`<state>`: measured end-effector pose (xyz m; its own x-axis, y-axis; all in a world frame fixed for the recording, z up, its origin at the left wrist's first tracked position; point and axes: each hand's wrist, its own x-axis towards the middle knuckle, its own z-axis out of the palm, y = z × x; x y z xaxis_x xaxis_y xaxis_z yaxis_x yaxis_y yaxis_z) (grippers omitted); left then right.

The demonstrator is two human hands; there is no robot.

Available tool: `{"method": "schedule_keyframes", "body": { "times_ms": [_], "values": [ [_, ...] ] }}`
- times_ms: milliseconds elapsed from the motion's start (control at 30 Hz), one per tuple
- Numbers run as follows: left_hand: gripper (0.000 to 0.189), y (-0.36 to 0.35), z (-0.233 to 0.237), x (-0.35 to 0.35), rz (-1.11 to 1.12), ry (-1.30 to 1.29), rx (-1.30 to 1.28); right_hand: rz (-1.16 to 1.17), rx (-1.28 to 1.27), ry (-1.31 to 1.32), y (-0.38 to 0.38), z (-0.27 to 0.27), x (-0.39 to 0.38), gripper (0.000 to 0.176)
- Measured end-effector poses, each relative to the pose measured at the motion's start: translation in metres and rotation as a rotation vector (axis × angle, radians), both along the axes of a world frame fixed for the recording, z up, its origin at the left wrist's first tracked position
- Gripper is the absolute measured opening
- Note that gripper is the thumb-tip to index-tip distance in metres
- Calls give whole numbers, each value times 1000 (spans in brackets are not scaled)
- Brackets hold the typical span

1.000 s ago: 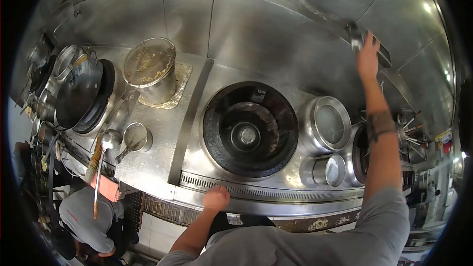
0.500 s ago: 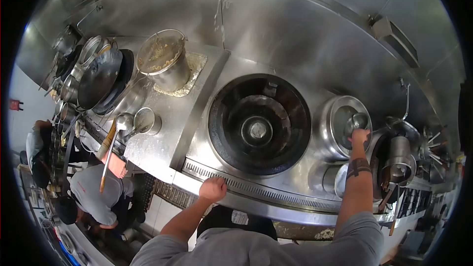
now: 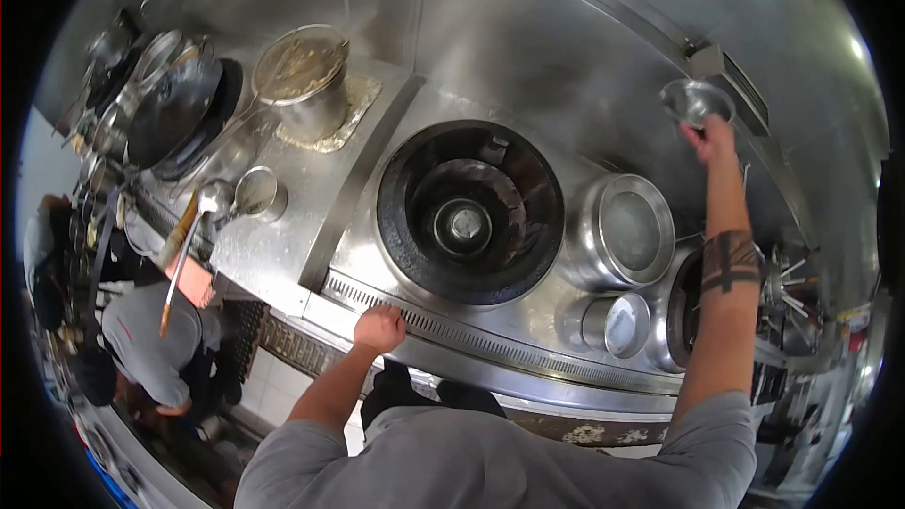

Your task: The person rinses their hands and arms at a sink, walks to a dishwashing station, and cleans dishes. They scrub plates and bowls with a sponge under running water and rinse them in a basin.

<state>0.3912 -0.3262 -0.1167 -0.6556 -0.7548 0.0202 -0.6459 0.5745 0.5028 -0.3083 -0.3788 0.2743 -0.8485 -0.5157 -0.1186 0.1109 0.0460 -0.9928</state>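
Observation:
My right hand (image 3: 711, 138) grips a small steel bowl (image 3: 694, 99) by its near rim, raised at the back right against the metal wall. Below it stands a wide steel pot (image 3: 603, 226) with a round opening of cloudy liquid (image 3: 633, 230). Closed into a fist, my left hand (image 3: 381, 328) rests at the slotted drain strip (image 3: 471, 351) along the counter's front edge; I see nothing in it. Between the hands lies the round black wok burner (image 3: 401, 226), with no wok on it.
A steel bucket with a strainer (image 3: 300, 66) stands back left. Nearer are a steel cup (image 3: 260, 194), a ladle (image 3: 216, 196) and stacked woks (image 3: 172, 118). A small pot (image 3: 622, 325) stands right of the burner. Another person in grey (image 3: 156, 335) bends at lower left.
My right hand has lifted the steel bowl out of the wide pot, up and toward the back wall. The view has shifted slightly; my left fist stays at the counter's edge.

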Motion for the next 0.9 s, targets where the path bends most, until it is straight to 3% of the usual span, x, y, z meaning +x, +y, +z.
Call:
{"method": "schedule_keyframes", "body": {
  "times_ms": [100,200,233,300,400,567,633,667,733,767,800,867,900],
  "values": [
    [16,1,-6,4,25,35,-28,26,-136,45,-41,56,9,34],
    [17,2,-12,6,30,37,-31,-37,-315,-370,-66,76,5,38],
    [17,1,-12,7,27,32,-27,-25,-294,-374,-68,70,7,38],
    [17,0,-13,9,38,25,-2,145,-535,-598,-61,48,10,41],
    [17,1,-16,11,27,4,29,121,-485,-777,-50,10,38,42],
    [18,-1,-14,14,17,-35,80,103,-248,-760,-41,-82,63,43],
    [17,0,-14,14,30,-37,101,-63,105,-348,-54,-106,111,44],
    [16,0,-15,14,43,24,56,-46,122,-354,-62,-117,121,44],
    [15,0,-19,15,79,73,21,104,355,92,-81,-135,145,48],
    [15,-1,-20,16,67,93,13,-63,427,220,-100,-142,168,57],
    [14,-1,-22,16,53,112,7,-42,438,215,-114,-137,184,57],
    [14,-3,-18,17,67,90,23,1,760,762,-132,-123,210,69],
    [14,-2,-14,18,59,79,28,12,774,758,-135,-129,205,69]
  ]
}}
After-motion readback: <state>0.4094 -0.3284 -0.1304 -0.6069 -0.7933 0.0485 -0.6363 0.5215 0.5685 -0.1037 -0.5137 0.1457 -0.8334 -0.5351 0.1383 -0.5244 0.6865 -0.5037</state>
